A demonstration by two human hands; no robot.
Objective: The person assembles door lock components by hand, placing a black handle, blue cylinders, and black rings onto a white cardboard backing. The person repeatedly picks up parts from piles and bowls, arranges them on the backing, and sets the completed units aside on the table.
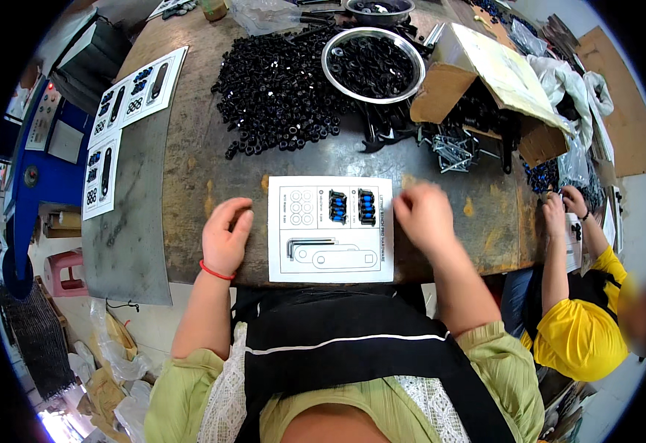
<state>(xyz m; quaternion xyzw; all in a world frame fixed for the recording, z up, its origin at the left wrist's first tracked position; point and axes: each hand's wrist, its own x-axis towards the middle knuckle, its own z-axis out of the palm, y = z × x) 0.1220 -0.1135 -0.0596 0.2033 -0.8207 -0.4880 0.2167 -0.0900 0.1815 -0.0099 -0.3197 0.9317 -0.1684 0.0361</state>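
Observation:
A white printed card point(330, 267) lies at the table's front edge between my hands. Two rows of black bolts with blue threads point(337, 207) rest on its upper part, and black hex keys point(309, 242) sit on the outline below. The printed washer rings and flat bar shapes have bare paper inside them. My left hand point(224, 235), with a red cord on the wrist, rests left of the card, fingers loosely bent and thumb apart, holding nothing. Beside the card's upper right edge, my right hand point(425, 215) is closed and slightly blurred; whatever is in its fingers is hidden.
Beyond the card spreads a heap of black nuts and bolts point(275, 92). A steel bowl of black washers point(373, 65), a pile of silver screws point(452, 150) and a cardboard box point(445, 88) stand nearby. More filled cards point(138, 96) lie left. A person in yellow point(578, 325) works at right.

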